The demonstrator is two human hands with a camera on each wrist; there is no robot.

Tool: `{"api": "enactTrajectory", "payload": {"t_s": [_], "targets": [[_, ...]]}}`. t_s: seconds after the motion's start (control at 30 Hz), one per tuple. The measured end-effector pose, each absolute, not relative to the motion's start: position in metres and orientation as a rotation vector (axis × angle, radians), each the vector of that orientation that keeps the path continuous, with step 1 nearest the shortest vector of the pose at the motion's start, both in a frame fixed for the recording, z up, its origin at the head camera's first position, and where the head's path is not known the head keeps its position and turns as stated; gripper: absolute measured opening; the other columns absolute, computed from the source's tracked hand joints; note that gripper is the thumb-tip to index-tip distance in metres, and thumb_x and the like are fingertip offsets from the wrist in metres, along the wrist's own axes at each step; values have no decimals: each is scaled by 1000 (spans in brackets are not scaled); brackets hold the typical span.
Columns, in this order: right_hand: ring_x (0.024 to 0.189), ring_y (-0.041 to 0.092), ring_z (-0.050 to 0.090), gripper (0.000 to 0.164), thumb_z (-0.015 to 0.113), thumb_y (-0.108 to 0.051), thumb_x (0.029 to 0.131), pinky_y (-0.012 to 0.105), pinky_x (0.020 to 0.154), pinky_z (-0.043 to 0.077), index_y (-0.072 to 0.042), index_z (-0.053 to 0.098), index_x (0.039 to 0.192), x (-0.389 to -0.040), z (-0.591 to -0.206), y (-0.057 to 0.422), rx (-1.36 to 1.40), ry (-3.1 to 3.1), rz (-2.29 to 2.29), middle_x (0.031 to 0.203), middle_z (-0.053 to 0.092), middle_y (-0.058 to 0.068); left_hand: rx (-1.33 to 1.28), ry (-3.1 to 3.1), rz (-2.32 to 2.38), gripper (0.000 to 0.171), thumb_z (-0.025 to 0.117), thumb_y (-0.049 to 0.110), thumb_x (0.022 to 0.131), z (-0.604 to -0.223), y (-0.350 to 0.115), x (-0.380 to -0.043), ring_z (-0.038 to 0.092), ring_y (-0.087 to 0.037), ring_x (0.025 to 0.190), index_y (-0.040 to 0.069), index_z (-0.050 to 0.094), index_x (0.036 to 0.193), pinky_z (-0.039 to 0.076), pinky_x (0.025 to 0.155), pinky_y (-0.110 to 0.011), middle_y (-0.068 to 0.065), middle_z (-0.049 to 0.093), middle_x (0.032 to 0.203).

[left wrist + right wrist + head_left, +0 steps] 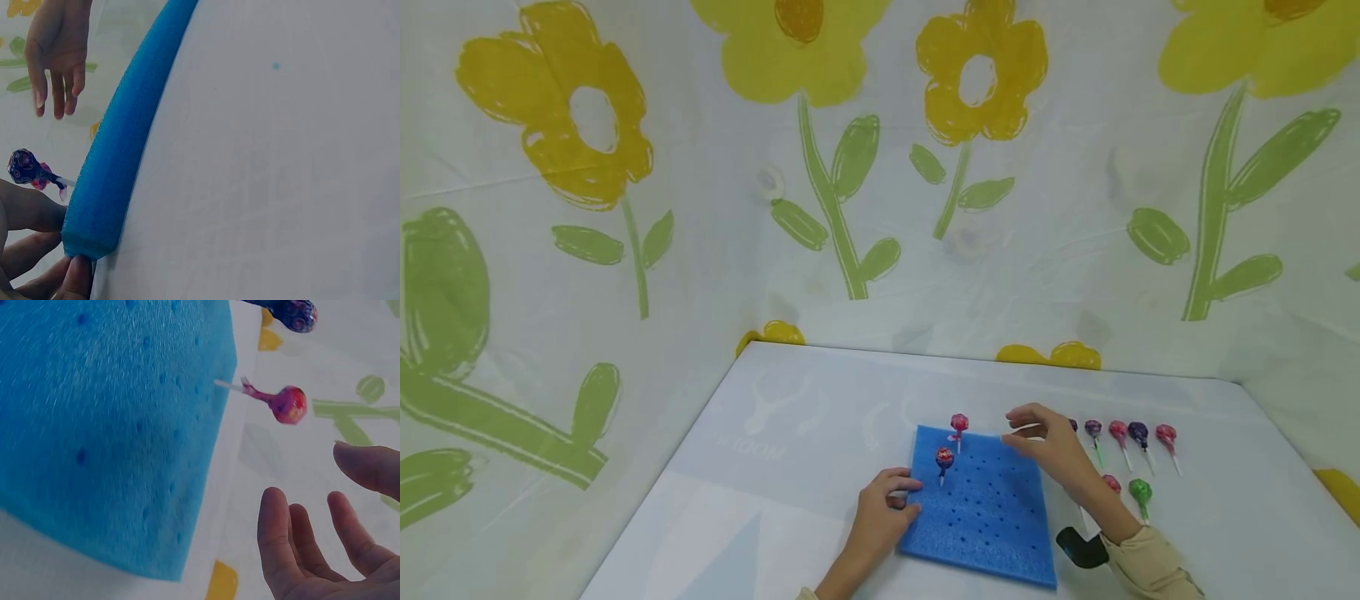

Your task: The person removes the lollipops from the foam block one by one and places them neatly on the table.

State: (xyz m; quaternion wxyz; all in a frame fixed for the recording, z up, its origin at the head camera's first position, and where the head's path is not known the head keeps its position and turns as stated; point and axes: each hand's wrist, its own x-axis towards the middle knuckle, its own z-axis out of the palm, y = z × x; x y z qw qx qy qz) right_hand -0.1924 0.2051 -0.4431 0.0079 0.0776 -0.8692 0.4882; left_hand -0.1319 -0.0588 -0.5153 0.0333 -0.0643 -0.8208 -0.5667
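A blue foam board (pixel 992 533) dotted with small holes lies on the white table. Two wrapped lollipops stand in it near its far left: a pink lollipop (pixel 959 422) and a dark red-and-blue lollipop (pixel 944 457). At the board's left edge, my left hand (pixel 880 512) holds the foam, its thumb and fingers against a corner in the left wrist view. Above the far right part of the board hovers my right hand (pixel 1048 442), fingers spread and nothing between them. In the right wrist view, the pink lollipop (pixel 289 405) is apart from the fingers (pixel 275 519).
Right of the board, several lollipops lie in two rows, among them a purple lollipop (pixel 1138 433) and a green lollipop (pixel 1141 490); my right arm partly covers some. A dark curved item (pixel 1081 547) shows by the right wrist. Flower-printed cloth (pixel 700 250) surrounds the table.
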Motion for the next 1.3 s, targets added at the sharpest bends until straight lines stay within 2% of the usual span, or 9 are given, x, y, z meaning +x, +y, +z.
{"api": "enactTrajectory", "payload": {"t_s": [0.13,0.27,0.43,0.63,0.77,0.93,1.3], "targets": [[99,32,59,40,71,-22,84,42,76,54,-3,56,116,-196,-450,192,256,-2692,1535,112,59,19,-199,-2527,-1748,24,71,-3,74,-515,-59,-132,61,-20,91,5,71,97,52,74,-25,-11,58,118],[96,31,61,40,71,-19,83,40,73,55,-1,56,116,-201,-455,178,259,-2669,1581,112,59,22,-196,-2532,-1749,24,71,-2,75,-514,-59,-133,61,-19,90,5,71,98,52,74,-26,-12,57,119],[98,32,60,42,71,-14,83,41,77,54,-1,53,119,-206,-455,164,221,-2674,1696,114,58,21,-198,-2526,-1752,24,71,-3,74,-512,-59,-133,61,-18,87,4,71,97,52,73,-25,-12,58,118],[92,29,60,48,72,-16,82,38,71,56,-2,50,122,-215,-460,147,196,-2683,1743,112,58,18,-218,-2501,-1769,25,71,-4,73,-510,-59,-131,62,-20,88,3,71,97,52,74,-28,-13,58,118],[89,25,61,41,71,-18,85,37,69,56,-1,54,118,-219,-463,140,193,-2662,1780,109,59,17,-228,-2496,-1770,26,71,-4,73,-512,-58,-131,62,-21,88,3,71,98,53,74,-28,-14,58,118],[84,23,62,30,70,-14,85,36,68,56,-2,59,111,-217,-466,138,209,-2625,1823,105,61,15,-231,-2514,-1758,25,71,-3,74,-514,-57,-131,62,-20,89,4,71,99,52,74,-26,-14,58,118],[89,24,61,30,73,-14,82,30,74,53,-3,62,107,-210,-469,141,307,-2581,1703,101,63,9,-211,-2518,-1752,25,71,-3,74,-513,-59,-131,62,-20,89,4,71,98,52,75,-26,-13,58,118]]}}
